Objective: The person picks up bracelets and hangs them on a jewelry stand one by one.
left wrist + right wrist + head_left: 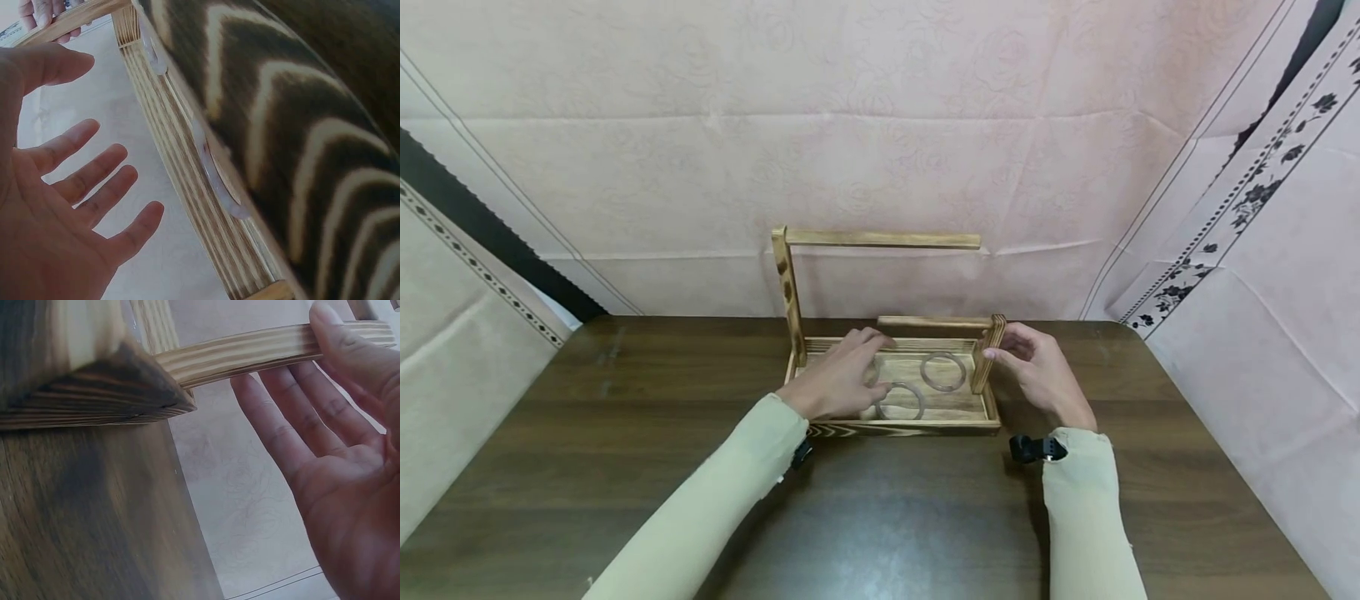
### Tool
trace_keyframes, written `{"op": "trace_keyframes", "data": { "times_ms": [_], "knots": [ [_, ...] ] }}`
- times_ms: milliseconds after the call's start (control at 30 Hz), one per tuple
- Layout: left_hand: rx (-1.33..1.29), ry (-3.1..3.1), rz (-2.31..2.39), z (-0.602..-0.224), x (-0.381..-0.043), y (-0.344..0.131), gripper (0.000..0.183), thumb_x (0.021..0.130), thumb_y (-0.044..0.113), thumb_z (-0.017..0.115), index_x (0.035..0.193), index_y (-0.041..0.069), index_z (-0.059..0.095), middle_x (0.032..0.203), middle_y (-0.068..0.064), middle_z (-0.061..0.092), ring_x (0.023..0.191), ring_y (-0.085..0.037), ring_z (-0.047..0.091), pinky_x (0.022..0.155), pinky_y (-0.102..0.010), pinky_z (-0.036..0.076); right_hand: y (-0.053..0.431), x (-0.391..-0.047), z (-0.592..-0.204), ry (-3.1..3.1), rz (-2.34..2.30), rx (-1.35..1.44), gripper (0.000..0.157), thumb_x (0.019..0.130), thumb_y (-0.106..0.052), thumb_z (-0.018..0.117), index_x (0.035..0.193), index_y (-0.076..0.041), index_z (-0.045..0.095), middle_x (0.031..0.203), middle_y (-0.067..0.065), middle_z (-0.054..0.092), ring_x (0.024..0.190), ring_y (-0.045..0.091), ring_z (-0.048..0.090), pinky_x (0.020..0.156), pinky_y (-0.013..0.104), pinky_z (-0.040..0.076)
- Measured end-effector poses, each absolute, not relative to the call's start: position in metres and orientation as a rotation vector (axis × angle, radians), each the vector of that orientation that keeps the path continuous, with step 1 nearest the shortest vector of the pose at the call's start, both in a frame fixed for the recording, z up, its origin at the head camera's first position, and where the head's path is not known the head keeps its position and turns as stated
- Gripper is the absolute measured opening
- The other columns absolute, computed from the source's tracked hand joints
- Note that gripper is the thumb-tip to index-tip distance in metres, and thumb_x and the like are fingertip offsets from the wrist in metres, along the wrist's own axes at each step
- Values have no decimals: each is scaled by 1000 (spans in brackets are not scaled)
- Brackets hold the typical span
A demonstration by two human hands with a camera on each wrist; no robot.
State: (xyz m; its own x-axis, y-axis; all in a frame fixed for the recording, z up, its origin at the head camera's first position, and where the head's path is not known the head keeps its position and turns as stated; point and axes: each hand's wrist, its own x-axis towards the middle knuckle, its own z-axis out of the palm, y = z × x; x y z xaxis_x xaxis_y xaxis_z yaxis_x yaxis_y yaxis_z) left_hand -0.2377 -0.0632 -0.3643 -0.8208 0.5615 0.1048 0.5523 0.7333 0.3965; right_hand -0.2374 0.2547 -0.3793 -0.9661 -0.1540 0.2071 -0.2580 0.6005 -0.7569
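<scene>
On the table stands a wooden display stand with a shallow tray. Its tall left post carries a long bar, and its short right post carries a lower bar. Two pale bangles lie in the tray. My left hand reaches over the tray's left half, fingers spread and holding nothing in the left wrist view; it covers part of the tray. With thumb in front and fingers behind, my right hand grips the short post, also seen in the right wrist view.
The brown wooden table extends around the stand, its back edge just behind it. A pale patterned cloth hangs beyond that edge, with more cloth on both sides. A black band sits at my right wrist.
</scene>
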Motion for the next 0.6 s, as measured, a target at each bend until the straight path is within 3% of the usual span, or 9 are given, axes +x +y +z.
{"op": "trace_keyframes", "data": {
  "times_ms": [533,600],
  "knots": [
    [968,2880,531,-361,-245,-41,62,94,37,71,149,18,49,156,-6,46,142,-26,41,118,-47,40,254,-237,-381,-2684,1325,331,27,99,-27,68,117,-8,65,108,12,71,113,31,68,103,49,51],
    [969,2872,514,-360,-246,-38,61,94,36,71,148,18,49,156,-5,47,147,-26,38,124,-46,32,254,-237,-381,-2689,1321,325,27,99,-28,68,117,-8,65,109,12,71,114,30,68,102,47,51]
  ]
}}
